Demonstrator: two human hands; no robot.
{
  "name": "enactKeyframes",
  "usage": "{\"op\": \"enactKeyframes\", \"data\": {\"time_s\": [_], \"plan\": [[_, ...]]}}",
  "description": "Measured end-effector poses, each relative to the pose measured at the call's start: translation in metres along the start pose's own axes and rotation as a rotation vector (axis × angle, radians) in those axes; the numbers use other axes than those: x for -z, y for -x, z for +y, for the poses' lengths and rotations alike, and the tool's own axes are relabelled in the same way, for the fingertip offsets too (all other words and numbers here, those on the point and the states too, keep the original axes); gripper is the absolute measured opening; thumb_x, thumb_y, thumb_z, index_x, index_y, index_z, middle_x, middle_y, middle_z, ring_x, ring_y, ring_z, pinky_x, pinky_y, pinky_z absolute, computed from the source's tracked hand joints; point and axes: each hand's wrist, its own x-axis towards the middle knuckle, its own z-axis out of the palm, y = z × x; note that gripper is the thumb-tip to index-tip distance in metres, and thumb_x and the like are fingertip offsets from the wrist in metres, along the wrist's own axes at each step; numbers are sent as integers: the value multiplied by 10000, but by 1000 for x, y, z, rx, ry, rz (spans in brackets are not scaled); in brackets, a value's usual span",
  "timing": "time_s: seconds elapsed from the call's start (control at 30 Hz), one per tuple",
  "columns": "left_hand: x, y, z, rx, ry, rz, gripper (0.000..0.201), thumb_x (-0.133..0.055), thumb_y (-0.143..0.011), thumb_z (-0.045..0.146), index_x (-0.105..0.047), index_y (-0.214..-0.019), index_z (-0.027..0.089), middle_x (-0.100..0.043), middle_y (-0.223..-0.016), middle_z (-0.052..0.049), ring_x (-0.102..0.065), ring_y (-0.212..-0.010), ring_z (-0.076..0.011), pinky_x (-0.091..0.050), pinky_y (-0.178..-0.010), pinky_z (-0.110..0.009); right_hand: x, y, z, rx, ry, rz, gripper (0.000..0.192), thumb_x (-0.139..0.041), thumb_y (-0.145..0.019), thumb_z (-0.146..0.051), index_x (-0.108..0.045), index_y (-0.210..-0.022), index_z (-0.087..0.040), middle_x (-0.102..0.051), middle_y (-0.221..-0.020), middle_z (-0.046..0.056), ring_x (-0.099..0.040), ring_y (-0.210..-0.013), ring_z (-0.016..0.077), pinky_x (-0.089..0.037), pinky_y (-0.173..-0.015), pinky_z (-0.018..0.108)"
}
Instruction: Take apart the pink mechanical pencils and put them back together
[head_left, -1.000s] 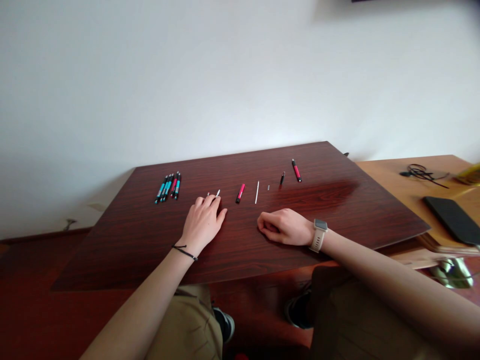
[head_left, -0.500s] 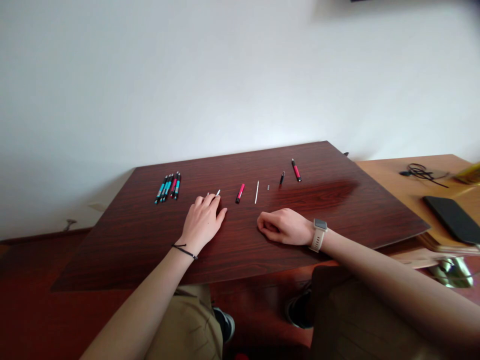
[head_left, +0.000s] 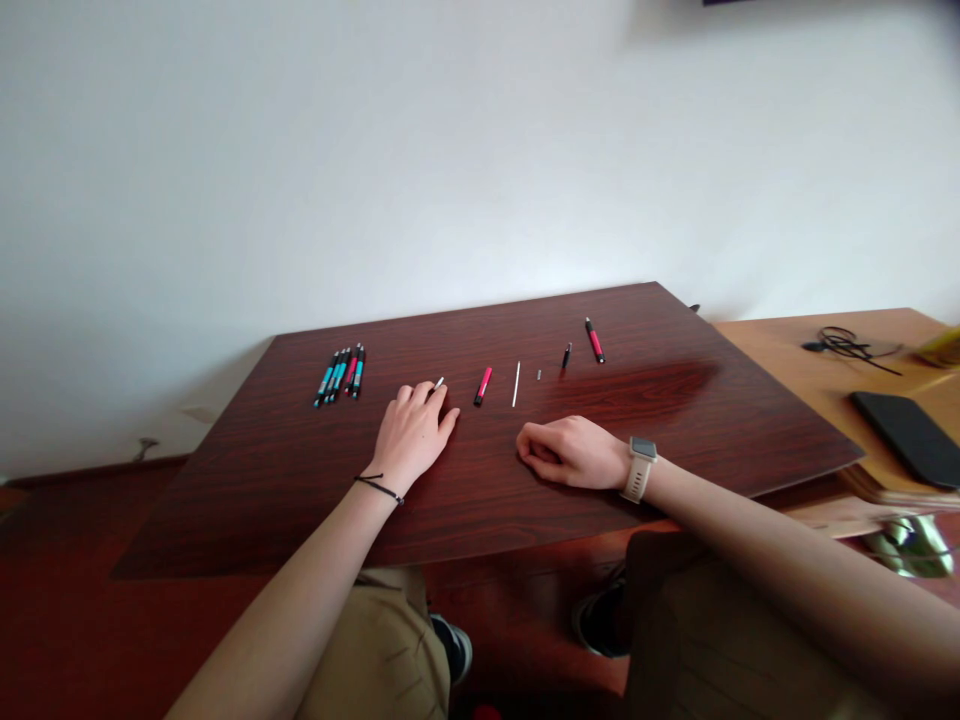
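Note:
My left hand lies palm down on the dark wood table, fingers stretched forward. Its index finger touches or covers a small pen part with a white tip; the rest of that part is hidden. To its right lie a pink pen barrel, a thin white refill, a tiny grey spring-like piece and a black pen part. Nearer the front edge, my right hand rests on the table with fingers curled in, apart from the parts. Nothing shows in it.
Several turquoise-and-black pens and a pink pen lie grouped at the left. Another pink-and-black pen is at the back right. A lighter side table holds a black cable and a dark phone. The wall rises behind.
My left hand has shifted very slightly right and forward. My right hand and the pen parts stay in place, while the view moves a little.

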Motion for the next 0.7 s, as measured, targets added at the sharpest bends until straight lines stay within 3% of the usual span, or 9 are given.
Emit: {"op": "enactKeyframes", "data": {"time_s": [0.43,0.7], "plan": [[-4,-3,-6,-12,98,57,396,-519,-1082,370,-690,-1372,162,-705,-1351,-128,-602,-1172,-322,-506,-1030,-440,-1,0,1,-2,-2,9,59,-598,-1005,-265,-640,-1031,-234,-654,-760,-22,-551,-644,138,-326,-655,265],[-2,-7,-12,30,284,132,144,-599,-1023,197,-736,-1062,216,-740,-1122,-76,-669,-1059,-268,-528,-940,-392,-1,0,1,4,-7,13,66,-591,-1015,-279,-638,-1032,-236,-647,-753,-25,-550,-642,138,-329,-657,267]]}}
